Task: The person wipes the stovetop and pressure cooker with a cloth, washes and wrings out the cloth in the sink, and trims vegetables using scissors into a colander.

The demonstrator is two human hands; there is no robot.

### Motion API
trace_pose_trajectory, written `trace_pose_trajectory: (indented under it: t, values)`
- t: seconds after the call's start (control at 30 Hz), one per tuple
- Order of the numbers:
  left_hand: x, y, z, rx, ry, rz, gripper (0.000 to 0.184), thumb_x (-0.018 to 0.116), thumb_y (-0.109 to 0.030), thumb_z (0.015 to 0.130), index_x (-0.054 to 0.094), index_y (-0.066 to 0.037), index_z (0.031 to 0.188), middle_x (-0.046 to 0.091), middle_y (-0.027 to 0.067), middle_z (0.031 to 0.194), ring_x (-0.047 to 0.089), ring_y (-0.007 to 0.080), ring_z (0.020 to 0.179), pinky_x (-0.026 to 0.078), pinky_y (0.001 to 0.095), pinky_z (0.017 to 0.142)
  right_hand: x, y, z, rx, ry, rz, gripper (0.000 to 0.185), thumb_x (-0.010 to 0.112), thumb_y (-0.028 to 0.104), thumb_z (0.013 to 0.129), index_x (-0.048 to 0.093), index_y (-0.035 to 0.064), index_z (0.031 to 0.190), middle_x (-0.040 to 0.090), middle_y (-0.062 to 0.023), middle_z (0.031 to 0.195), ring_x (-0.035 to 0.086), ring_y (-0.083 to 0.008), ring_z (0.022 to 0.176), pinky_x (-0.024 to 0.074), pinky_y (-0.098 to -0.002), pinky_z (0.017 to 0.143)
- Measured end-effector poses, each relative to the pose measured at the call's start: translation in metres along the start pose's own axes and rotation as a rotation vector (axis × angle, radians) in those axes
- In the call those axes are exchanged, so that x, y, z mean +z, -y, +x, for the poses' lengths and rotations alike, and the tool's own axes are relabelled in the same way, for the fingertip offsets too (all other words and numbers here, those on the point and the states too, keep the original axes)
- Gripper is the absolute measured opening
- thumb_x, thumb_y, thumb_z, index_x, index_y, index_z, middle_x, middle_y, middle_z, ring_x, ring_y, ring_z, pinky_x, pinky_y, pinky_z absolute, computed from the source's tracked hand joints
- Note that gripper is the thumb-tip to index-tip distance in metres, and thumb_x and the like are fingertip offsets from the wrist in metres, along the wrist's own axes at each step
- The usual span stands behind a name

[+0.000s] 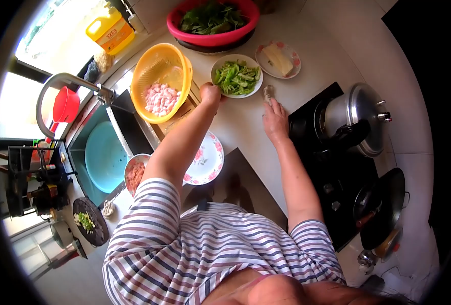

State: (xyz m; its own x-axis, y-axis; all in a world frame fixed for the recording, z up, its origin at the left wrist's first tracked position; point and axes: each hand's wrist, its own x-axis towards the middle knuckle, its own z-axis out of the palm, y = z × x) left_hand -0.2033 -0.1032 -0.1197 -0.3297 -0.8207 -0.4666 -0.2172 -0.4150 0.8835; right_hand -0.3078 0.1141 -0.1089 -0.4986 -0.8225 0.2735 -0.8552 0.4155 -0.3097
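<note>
Item in hand: 1 white plate [239, 94] on the counter [317, 56], bearing cut green peppers [235, 77]. The left hand [210, 93] is at the plate's near-left edge, presumably to steady it; its fingers are mostly hidden, so whether they pinch the rim cannot be told.

The right hand [275, 121] reaches to the counter just beside that plate, fingers extended and close together, tips on 1 pale crumpled item [268, 92], possibly a rag. Whether it is pinched or merely pressed cannot be told.

Containers, adjacent: 1 floral plate [297, 65] with a pale block [278, 60]; 1 yellow basket [188, 76] with pinkish-white pieces [161, 99], its position beside the sink [78, 170] apparently suited to draining; 1 red basin [177, 36] of leafy greens [212, 18].

Further out: 1 bowl [127, 170] of minced meat [135, 175], partly behind the left arm; 1 turquoise basin [103, 157] inside the sink, likely to contain water; 1 lidded metal pot [360, 114] at the stove [332, 175], contents not visible.
</note>
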Motion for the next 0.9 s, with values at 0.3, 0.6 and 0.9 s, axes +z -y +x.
trace_pose_trajectory:
  t: [0.3, 0.6, 0.9]
  values:
    - [-0.105, -0.046, -0.084, 0.526, 0.562, 1.361, 0.029, 0.064, -0.030, 0.072, 0.063, -0.009, 0.093, 0.063, 0.0142, 0.079, 0.061, 0.0295, 0.080, 0.047, 0.0410, 0.071, 0.015, 0.065, -0.027, -0.308, -0.013, 0.136, 0.024, 0.051, 0.009, 0.075, 0.059, 0.0106, 0.098, 0.051, -0.0073, 0.114, 0.047, -0.0261, 0.105, 0.0382, -0.0401, 0.086]
    - [-0.145, -0.022, -0.086, 0.533, 0.680, 1.280, 0.013, 0.061, -0.016, 0.077, 0.065, -0.005, 0.084, 0.062, 0.0135, 0.075, 0.060, 0.0280, 0.072, 0.047, 0.0360, 0.067, 0.014, 0.084, -0.037, -0.485, 0.075, 0.247, 0.028, 0.052, 0.006, 0.071, 0.060, 0.0101, 0.098, 0.052, -0.0074, 0.116, 0.046, -0.0258, 0.108, 0.0357, -0.0396, 0.089]
    - [-0.130, -0.067, -0.108, 0.165, 0.526, 0.709, 0.015, 0.061, -0.014, 0.077, 0.064, 0.000, 0.080, 0.057, 0.0056, 0.058, 0.056, 0.0123, 0.047, 0.045, 0.0270, 0.045, 0.020, 0.119, -0.072, -0.233, 0.196, 0.696, 0.036, 0.059, 0.016, 0.077, 0.054, 0.0060, 0.111, 0.052, -0.0126, 0.116, 0.046, -0.0303, 0.107, 0.0370, -0.0404, 0.093]
